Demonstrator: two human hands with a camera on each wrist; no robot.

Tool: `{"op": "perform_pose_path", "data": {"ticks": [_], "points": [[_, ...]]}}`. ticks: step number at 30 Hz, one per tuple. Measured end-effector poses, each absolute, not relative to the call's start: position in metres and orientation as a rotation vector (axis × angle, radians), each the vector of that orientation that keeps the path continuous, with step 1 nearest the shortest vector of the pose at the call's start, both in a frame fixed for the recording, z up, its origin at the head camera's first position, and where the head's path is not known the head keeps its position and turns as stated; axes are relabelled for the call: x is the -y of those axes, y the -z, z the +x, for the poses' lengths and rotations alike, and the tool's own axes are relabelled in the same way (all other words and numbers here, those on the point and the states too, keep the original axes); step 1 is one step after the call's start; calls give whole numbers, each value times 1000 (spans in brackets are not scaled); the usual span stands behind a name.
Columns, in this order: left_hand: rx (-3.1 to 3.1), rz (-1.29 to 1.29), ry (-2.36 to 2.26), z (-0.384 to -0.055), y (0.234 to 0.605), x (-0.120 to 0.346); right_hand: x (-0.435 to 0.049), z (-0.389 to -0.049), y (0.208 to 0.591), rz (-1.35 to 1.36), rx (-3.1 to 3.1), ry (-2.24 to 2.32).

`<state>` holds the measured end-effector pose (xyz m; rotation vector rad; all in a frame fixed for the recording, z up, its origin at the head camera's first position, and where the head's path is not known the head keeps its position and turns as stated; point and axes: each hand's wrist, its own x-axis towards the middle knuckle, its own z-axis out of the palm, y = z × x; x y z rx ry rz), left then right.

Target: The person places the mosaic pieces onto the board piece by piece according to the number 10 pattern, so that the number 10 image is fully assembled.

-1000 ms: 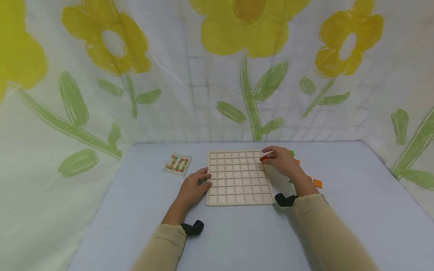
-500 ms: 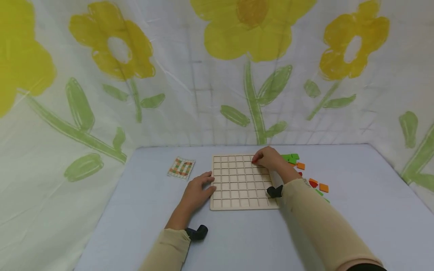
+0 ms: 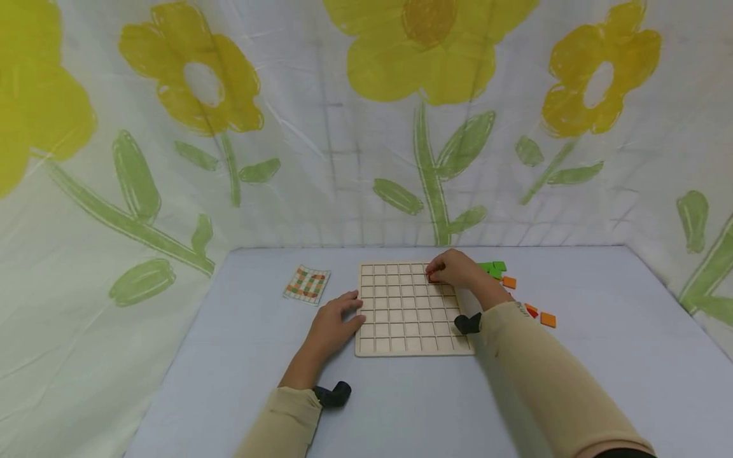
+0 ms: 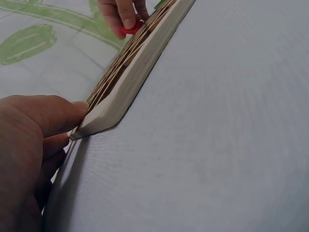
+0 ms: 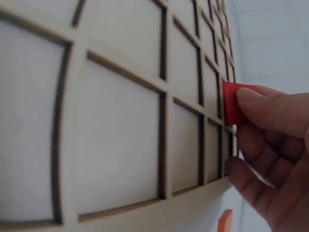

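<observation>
A pale wooden board (image 3: 396, 310) with a grid of raised ribs lies on the table. My right hand (image 3: 457, 268) is over its far right part, pinching a small red tile (image 5: 232, 104) between thumb and fingers. In the right wrist view the tile is at the ribs of a cell near the board's edge; the thumb covers part of it. My left hand (image 3: 332, 323) rests at the board's left edge. Its thumb (image 4: 67, 115) touches the rim near a corner, and the other fingers lie beside the edge, partly hidden.
A small card (image 3: 307, 285) with a green and orange checked pattern lies left of the board. To the right are loose green tiles (image 3: 495, 267), orange tiles (image 3: 548, 319) and red pieces, partly hidden by the right arm. A flower-printed curtain (image 3: 309, 191) hangs behind the table.
My right hand has moved left from the board's right edge over the grid with the red tile, then lowered it slightly. The left hand stays at the board's edge; the head view has shifted slightly.
</observation>
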<state>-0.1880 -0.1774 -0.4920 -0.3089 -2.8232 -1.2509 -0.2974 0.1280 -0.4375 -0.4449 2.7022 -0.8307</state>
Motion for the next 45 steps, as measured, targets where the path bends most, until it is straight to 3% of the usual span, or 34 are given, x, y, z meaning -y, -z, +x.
{"op": "perform_pose_path", "data": {"ticks": [17, 24, 29, 45], "points": [[2835, -286, 1241, -191, 495, 174, -131, -293, 448, -287, -2739, 873], [2831, -235, 1260, -191, 498, 176, -163, -272, 448, 39, -2792, 1201], [2834, -231, 1259, -191, 498, 176, -191, -259, 453, 209, -2941, 1131], [2838, -263, 1215, -188, 492, 175, -214, -255, 461, 286, -2899, 1049]]}}
